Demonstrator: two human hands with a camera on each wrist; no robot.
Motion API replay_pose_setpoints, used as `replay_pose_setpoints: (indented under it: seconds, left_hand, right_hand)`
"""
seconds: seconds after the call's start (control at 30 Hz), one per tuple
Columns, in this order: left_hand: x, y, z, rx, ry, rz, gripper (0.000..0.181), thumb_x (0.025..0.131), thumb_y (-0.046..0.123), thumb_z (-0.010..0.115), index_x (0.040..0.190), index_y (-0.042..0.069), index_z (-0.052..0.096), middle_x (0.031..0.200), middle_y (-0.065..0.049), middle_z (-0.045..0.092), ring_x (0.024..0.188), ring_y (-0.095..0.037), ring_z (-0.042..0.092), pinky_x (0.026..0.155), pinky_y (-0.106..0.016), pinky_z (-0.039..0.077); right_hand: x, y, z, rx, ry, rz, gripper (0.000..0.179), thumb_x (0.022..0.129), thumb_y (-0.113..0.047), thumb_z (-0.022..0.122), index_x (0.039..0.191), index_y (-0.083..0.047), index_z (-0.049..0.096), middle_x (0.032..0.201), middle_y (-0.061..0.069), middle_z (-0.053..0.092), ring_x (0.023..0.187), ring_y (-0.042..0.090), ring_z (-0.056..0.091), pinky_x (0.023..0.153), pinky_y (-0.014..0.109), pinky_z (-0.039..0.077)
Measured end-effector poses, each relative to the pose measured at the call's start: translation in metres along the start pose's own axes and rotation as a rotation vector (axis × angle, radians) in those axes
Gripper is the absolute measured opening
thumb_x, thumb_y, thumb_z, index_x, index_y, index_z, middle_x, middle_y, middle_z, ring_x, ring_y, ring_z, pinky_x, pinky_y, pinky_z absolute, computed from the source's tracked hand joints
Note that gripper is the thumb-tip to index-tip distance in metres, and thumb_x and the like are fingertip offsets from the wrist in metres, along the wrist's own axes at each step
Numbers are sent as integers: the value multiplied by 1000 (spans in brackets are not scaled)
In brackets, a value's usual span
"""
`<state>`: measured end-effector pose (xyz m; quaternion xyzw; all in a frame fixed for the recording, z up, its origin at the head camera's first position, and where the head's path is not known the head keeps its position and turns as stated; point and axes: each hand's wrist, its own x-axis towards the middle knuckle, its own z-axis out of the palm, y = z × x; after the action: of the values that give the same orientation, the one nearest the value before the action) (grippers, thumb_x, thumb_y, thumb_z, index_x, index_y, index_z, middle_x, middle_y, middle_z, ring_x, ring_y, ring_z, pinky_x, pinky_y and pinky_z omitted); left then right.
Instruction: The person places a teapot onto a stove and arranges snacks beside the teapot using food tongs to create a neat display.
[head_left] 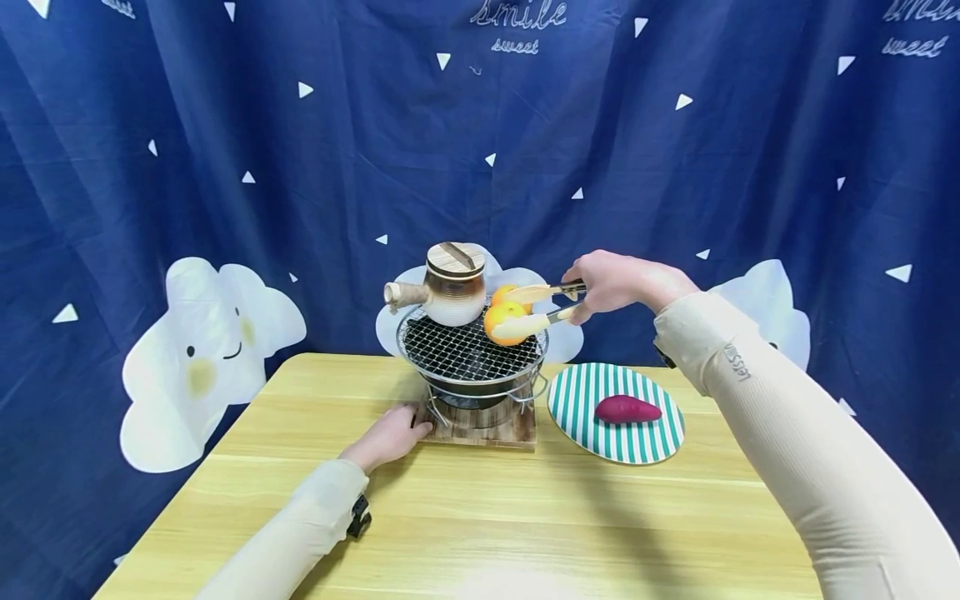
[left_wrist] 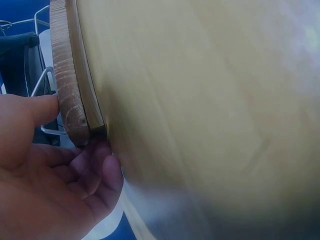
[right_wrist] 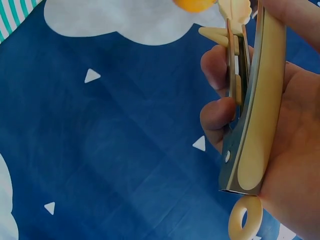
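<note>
Observed two round oranges (head_left: 502, 312), without long axis, at 8-to-9 o'clock from right hand (head_left: 611, 279), nearer than left hand (head_left: 392, 433). Cannot tell if clamped by tongs (head_left: 542, 322). Found right fingers curled round tongs, left pinching wooden base (head_left: 517, 435) at grill's (head_left: 472, 360) 8 o'clock. Counted one each: pot (head_left: 456, 305) at 12, striped plate (head_left: 577, 400) at 4, sweet potato (head_left: 628, 409) thereon.

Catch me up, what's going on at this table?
A person's right hand holds tongs by the grill, their tips at the front orange; whether they grip it is unclear. Another orange shows behind. The left hand grips the edge of the wooden base under the grill. A lidded pot sits on the grill; a sweet potato lies on the striped mat.
</note>
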<state>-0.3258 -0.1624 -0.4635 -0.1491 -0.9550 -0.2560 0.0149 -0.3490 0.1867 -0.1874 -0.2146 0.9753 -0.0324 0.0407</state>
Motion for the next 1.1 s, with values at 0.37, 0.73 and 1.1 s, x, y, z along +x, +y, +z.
replay_pose_setpoints:
  seconds: [0.37,0.73,1.1]
  left_hand:
    - [-1,-4,2,-20,-6,-8,16,98,23,62,87,13,60,89,-4,62,89,-21,63,90,-49,52]
    - [-2,0,-2,-8,-6,11,15,98,22,62,88,11,60,91,-8,64,98,-29,66,93,-51,52]
    - [0,-3,1,-9,2,31,14,99,22,61,91,10,61,98,-11,66,102,-32,66,94,-52,51]
  right_hand:
    - [13,-11,8,1,-34,-8,62,84,-28,81,137,-4,60,126,12,66,98,26,60,94,45,53]
    - [17,-14,7,-20,-31,-3,57,83,-28,82,133,-6,64,119,10,68,91,25,60,88,41,54]
    - [20,-14,6,-17,-46,6,60,83,-29,83,135,-6,62,122,10,68,96,25,60,91,41,53]
